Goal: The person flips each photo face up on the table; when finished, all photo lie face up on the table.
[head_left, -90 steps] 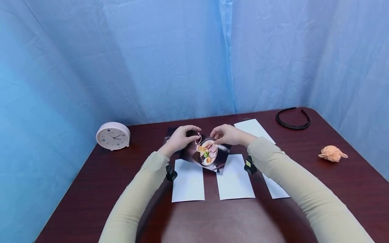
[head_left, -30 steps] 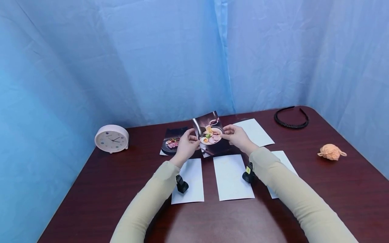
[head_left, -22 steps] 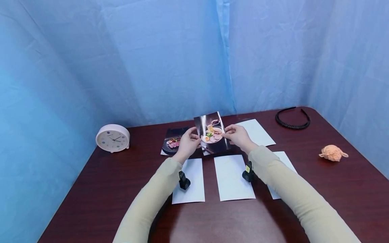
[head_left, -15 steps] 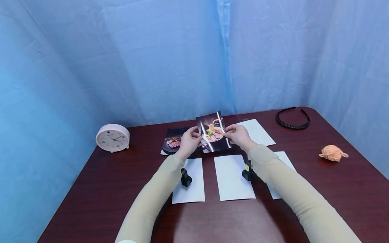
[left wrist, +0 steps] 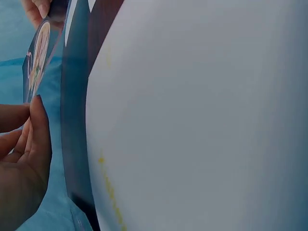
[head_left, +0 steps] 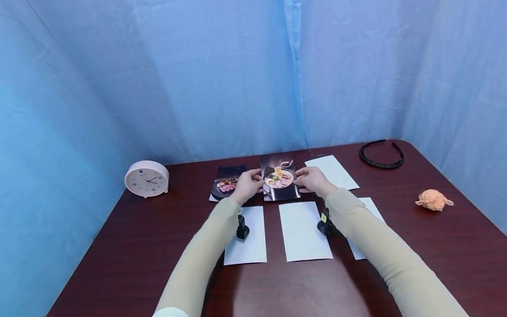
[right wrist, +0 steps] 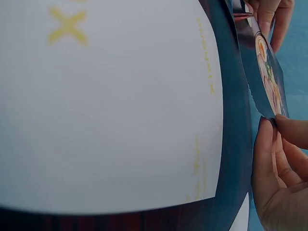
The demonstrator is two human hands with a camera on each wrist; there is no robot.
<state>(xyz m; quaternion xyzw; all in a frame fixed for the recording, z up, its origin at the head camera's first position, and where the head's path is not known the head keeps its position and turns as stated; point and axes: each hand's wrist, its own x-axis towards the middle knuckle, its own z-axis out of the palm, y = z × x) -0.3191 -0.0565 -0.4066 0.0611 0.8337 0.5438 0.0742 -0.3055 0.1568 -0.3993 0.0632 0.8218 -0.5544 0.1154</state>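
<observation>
A glossy photo card (head_left: 279, 178) of a ramen bowl is held between both hands near the back middle of the table. The left hand (head_left: 247, 186) pinches its left edge, with thumb and fingertips together on it in the left wrist view. On the opposite edge the right hand (head_left: 313, 179) pinches it the same way, clear in the right wrist view. Just left of the left hand lies a second photo card (head_left: 226, 187) showing sliced meat on a dark plate, its right part hidden by that hand. White cards (head_left: 306, 231) lie face up below the hands.
Another white card (head_left: 332, 171) lies behind the right hand, and one more (head_left: 356, 248) is partly under the right sleeve. A round white clock (head_left: 147, 178) stands at left. A black headband (head_left: 382, 164) and a peach yarn ball (head_left: 434, 200) sit at right. Blue curtains surround the table.
The ramen card was tilted between the hands. It has been turned upright, shifted slightly right and leaned back flatter toward the table. The meat photo, previously largely covered, now shows.
</observation>
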